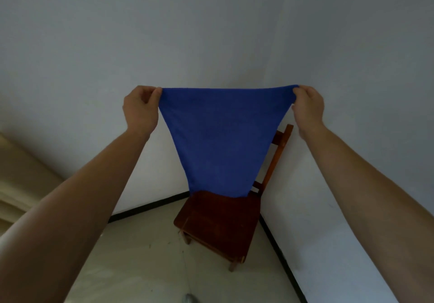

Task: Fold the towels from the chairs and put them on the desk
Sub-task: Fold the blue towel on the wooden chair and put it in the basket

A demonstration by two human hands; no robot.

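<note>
Holding the blue towel [217, 138] up in front of me, I stretch its top edge straight between my two hands. My left hand [140, 109] pinches the left upper corner between thumb and fingers, and my right hand [308, 107] pinches the right upper corner in the same way. Both arms are extended forward. The towel hangs down freely and becomes narrower toward its lower end, which is in front of the seat of the wooden chair [218, 227]; I cannot tell if it touches the seat. The chair stands in the corner of the room, near the white wall [211, 32], on a pale floor [145, 267].
</note>
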